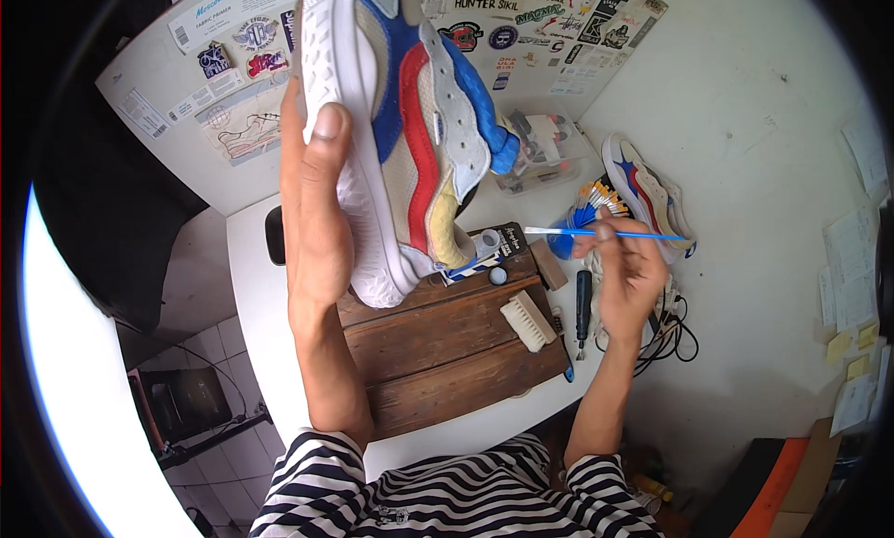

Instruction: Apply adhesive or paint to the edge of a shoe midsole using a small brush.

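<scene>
Raised on the left, a sneaker [419, 156] with a white sole and blue, red, grey and yellow panels is gripped by my left hand [318, 207], the thumb lying along the sole. Blue material [480, 100] covers its lacing area. My right hand [626, 272] pinches a slim paintbrush [643, 235] with a blue handle. Its pale bristles point left, apart from the shoe. Below the brush tip, a small jar [487, 243] stands by a dark box, and a round lid [498, 275] lies on the wooden board.
A brown wooden board [438, 342] covers the white table's middle. On its right are a scrub brush [528, 322], a wooden block [549, 264] and a dark pen-shaped tool [583, 305]. Behind stand several paintbrushes [599, 201], another sneaker [643, 189] and a clear box [545, 151]. Cables [675, 328] lie right.
</scene>
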The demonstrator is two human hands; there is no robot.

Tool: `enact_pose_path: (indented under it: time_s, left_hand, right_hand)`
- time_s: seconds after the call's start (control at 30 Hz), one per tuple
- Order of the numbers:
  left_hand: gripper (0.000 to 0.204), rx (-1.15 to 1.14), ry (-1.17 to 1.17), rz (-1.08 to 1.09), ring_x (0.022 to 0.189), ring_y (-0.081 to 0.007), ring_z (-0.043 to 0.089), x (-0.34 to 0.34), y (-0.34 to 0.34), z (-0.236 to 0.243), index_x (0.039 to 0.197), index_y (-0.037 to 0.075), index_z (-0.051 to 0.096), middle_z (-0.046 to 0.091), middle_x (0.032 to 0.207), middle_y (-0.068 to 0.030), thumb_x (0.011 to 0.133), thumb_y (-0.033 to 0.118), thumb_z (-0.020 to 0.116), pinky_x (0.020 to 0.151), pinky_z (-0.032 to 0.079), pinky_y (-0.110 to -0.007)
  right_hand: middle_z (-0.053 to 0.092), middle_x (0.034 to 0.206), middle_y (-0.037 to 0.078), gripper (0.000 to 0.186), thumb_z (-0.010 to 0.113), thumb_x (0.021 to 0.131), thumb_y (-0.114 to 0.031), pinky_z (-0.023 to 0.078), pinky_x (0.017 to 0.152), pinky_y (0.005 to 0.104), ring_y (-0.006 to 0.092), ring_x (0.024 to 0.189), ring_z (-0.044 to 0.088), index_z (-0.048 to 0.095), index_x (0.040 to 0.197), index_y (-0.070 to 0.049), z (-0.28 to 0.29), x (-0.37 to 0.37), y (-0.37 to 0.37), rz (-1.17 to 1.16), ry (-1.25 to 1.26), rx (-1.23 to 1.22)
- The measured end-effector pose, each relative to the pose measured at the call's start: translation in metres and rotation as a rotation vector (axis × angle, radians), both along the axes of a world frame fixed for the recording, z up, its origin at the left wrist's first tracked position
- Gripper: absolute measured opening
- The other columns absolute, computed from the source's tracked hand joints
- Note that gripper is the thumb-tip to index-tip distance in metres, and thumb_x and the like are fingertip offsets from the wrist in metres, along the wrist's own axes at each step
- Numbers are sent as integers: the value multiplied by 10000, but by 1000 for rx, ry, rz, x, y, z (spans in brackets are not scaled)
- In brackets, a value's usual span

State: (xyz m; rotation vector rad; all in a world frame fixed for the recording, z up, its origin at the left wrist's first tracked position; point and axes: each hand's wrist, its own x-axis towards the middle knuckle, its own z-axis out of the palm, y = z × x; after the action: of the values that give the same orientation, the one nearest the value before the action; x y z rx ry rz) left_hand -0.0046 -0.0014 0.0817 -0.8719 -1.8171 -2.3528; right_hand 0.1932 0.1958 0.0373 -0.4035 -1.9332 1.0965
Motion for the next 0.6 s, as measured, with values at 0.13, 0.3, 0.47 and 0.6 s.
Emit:
enact_pose_path:
  time_s: [0.13,0.3,0.47,0.6]
  left_hand:
    - [846,-91,29,-77,1416,-338,316,8,13,-2,1528,-16,272,349,1520,-248,955,587,432,1179,190,-423]
    - [854,-74,-98,-234,1426,-350,305,33,21,3,1536,-14,247,330,1526,-266,965,592,440,1175,208,-433]
    - [823,-67,96,-285,1432,-376,299,40,27,-2,1543,-9,230,300,1531,-288,983,554,448,1171,225,-455]
    - [809,-104,132,-269,1434,-396,293,43,28,-3,1542,-2,243,287,1536,-291,984,540,465,1166,237,-471]
  right_hand:
    - [673,743,136,139,514,1004,-77,445,1049,536,192,669,669,543,1001,59,35,22,-10,7,294,3]
    - [600,678,187,160,460,1024,-143,389,1016,716,230,559,614,473,997,14,64,20,-47,-97,413,483]
    - [611,679,195,130,464,1019,-128,357,1024,737,246,591,654,453,992,-1,62,18,-53,-65,342,591]
    - [627,697,201,110,469,1015,-109,338,1037,736,247,629,675,443,1005,-2,60,17,-53,-51,307,609]
